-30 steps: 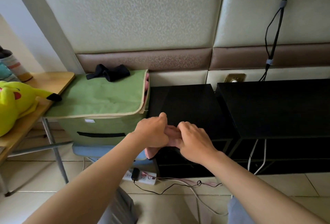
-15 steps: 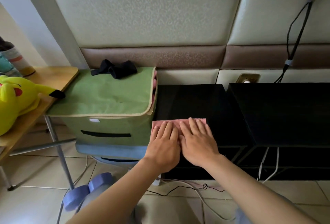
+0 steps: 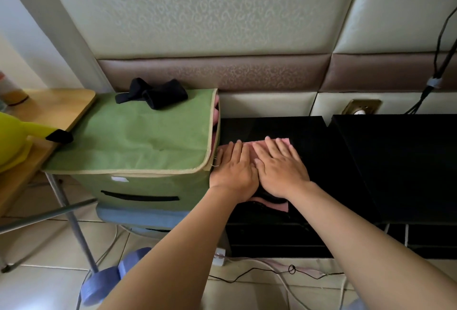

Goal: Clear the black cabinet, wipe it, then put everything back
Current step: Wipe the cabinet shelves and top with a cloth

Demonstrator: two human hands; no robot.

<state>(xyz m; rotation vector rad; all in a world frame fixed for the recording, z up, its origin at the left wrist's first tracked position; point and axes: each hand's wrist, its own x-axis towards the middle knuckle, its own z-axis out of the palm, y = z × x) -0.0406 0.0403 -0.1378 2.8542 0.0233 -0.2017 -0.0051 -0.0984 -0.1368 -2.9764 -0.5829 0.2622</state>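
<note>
L hand (image 3: pixel 233 170) & R hand (image 3: pixel 282 170), fingers straight, side by side, press flat on the pink cloth (image 3: pixel 254 147) at the black cabinet (image 3: pixel 309 141) top's left edge, next to the green storage box (image 3: pixel 138 136), prob. so both palms spread pressure for wiping w/o bunching.

Single head view: looks forward and down, close over black cabinet (image 3: pixel 272 129), wall behind.

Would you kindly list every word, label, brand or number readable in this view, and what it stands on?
No text can be read.
The white tag on the green storage box: too small and blurred to read.
The black cabinet and pink cloth: no print visible.
</note>
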